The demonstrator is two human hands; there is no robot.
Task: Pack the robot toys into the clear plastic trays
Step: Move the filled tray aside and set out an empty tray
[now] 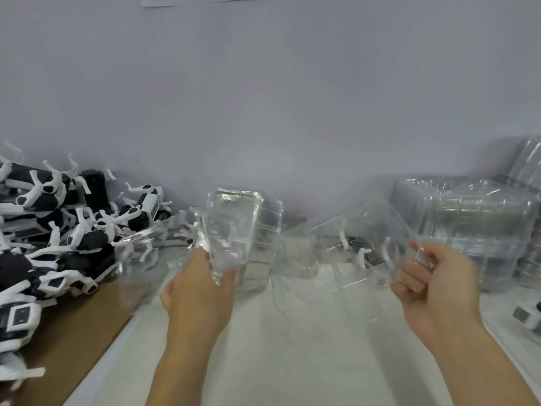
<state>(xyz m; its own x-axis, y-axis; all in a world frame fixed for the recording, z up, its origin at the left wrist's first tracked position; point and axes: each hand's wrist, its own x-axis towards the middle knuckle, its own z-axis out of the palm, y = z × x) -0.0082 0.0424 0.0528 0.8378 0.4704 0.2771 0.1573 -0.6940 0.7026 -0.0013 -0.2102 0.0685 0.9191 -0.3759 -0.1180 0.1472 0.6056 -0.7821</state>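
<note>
A heap of black-and-white robot toys [55, 230] lies at the left on a brown surface. My left hand [199, 288] grips a clear plastic tray [231, 230], held upright above the white table. My right hand [436, 282] pinches the edge of a second clear tray [360, 253], blurred, which spreads between the hands. White toy legs [363, 254] show through that tray; what they belong to is unclear.
A stack of clear plastic trays [474, 224] stands at the right against the wall. A grey and white object [530, 316] pokes in at the right edge. The white tabletop [292, 347] stretches toward me between my forearms. The wall is close behind.
</note>
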